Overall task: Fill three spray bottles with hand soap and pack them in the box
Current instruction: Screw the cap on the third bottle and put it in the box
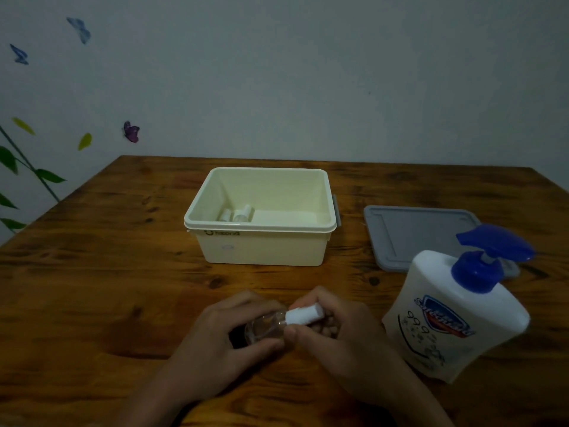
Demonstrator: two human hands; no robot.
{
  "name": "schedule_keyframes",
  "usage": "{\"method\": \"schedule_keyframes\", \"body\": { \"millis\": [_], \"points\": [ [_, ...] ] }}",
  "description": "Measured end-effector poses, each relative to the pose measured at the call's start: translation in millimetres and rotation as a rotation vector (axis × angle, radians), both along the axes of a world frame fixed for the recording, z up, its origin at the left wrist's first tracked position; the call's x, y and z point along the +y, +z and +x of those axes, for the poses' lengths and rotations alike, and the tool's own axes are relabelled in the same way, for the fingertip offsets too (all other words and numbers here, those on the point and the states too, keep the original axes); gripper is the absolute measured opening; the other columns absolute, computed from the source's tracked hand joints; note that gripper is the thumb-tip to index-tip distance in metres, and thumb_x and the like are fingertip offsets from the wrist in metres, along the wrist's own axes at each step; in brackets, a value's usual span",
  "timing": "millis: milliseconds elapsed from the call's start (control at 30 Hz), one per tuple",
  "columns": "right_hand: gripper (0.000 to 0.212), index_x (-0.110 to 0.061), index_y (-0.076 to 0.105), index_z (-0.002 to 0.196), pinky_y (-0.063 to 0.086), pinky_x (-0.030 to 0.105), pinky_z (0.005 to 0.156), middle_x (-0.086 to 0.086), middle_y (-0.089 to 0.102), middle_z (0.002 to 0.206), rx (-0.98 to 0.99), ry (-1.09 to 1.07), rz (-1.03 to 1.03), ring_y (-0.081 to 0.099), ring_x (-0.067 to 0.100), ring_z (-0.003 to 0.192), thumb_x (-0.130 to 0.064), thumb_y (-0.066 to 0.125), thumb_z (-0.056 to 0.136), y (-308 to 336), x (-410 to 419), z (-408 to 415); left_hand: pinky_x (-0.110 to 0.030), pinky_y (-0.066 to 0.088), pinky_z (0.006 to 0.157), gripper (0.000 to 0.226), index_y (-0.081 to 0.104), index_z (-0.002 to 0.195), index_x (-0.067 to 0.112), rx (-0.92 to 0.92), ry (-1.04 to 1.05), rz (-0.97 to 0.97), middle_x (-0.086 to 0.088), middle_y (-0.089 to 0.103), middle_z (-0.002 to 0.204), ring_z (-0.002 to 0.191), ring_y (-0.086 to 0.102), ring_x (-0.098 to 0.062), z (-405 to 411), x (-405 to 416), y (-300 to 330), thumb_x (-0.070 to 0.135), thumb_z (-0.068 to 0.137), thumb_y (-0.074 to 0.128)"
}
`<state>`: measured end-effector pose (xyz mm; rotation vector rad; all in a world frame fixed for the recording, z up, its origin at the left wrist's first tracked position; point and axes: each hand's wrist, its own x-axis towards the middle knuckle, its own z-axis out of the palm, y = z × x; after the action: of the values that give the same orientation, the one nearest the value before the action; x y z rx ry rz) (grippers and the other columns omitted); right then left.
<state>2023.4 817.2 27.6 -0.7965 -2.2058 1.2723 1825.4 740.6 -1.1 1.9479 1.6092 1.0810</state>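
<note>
Low in the middle of the frame, the left hand (215,340) grips a small clear bottle (264,329), lying sideways. The right hand (335,331) pinches its white cap (303,315). Above sits the cream box (261,238) with two bottles (237,214) inside. At right stand the soap (455,315) and a grey lid (418,235).

Knotty varnished wood table (92,272), smooth cream plastic box (261,248), matt grey plastic lid (415,232), clear spray bottle (264,329).
</note>
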Motion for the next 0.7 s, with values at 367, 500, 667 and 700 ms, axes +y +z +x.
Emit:
{"method": "schedule_keyframes", "body": {
  "millis": [367, 500, 667, 700],
  "points": [
    [0.013, -0.031, 0.06, 0.089, 0.048, 0.016, 0.058, -0.016, 0.068, 0.083, 0.127, -0.005, -0.22, 0.066, 0.003, 0.07, -0.022, 0.067, 0.086, -2, 0, -6, -0.014, 0.052, 0.069, 0.041, 0.062, 0.122, 0.032, 0.065, 0.059, 0.152, 0.023, 0.062, 0.108, 0.091, 0.062, 0.003, 7, -2, 1, 0.05, 0.085, 0.064],
    [0.027, -0.037, 0.061, 0.101, 0.056, 0.031, 0.081, -0.009, 0.07, 0.104, 0.19, 0.033, -0.334, 0.067, 0.013, 0.098, -0.018, 0.069, 0.084, -3, -2, -6, -0.012, 0.052, 0.071, 0.043, 0.06, 0.118, 0.033, 0.02, 0.135, 0.22, 0.024, 0.065, 0.104, 0.09, 0.064, 0.005, 17, -4, 3, 0.059, 0.084, 0.06],
    [0.033, -0.032, 0.06, 0.112, 0.054, 0.04, 0.091, -0.005, 0.069, 0.112, 0.268, -0.02, -0.339, 0.065, 0.014, 0.106, -0.019, 0.069, 0.083, -1, 1, -5, -0.004, 0.048, 0.072, 0.037, 0.054, 0.108, 0.038, -0.03, 0.165, 0.226, 0.023, 0.062, 0.107, 0.09, 0.063, 0.01, 29, 0, 16, 0.065, 0.083, 0.055],
    [0.03, -0.029, 0.062, 0.111, 0.054, 0.041, 0.091, -0.005, 0.069, 0.11, 0.294, -0.046, -0.328, 0.065, 0.014, 0.105, -0.02, 0.07, 0.082, 1, 1, -7, -0.004, 0.048, 0.071, 0.037, 0.055, 0.109, 0.036, -0.023, 0.164, 0.234, 0.023, 0.064, 0.104, 0.09, 0.063, 0.01, 28, 1, 20, 0.062, 0.083, 0.058]
  ]
}}
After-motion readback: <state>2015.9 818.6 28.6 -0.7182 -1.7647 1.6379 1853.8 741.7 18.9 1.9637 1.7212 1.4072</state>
